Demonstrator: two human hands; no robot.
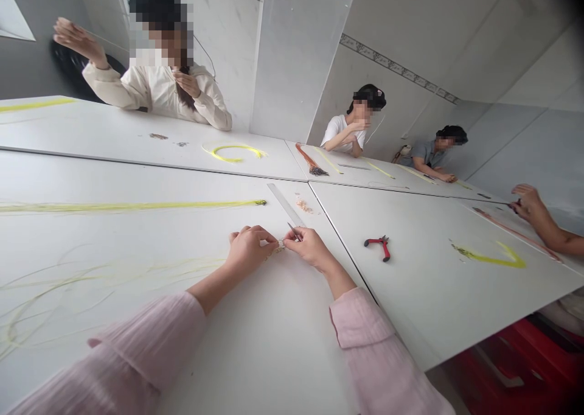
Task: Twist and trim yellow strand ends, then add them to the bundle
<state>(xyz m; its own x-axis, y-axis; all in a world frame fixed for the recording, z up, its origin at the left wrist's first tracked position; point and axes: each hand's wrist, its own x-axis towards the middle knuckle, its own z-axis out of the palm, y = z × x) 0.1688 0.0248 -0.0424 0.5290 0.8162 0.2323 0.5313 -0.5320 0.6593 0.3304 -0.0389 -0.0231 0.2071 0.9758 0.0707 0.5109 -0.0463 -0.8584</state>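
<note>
My left hand [252,248] is closed in a pinch over the white table, its thumb and fingertips on something too small to name. Close beside it, almost touching, my right hand [311,249] is closed around a slim dark pointed tool [292,229], whose tip sticks out past the fingers. Whether the right fingertips also pinch the small thing I cannot tell. Loose pale yellow strands [182,270] run from the left across the table to beneath my left hand. Small bits [274,252] at their ends lie just below my fingertips.
Ahead lie a clear ruler [285,203], small pinkish pieces [303,205] and a bundle of yellow strands [137,206]. Red-handled pliers [383,247] rest to the right, past a table seam, with a bent yellow bundle [497,260] beyond. Several people work around the tables.
</note>
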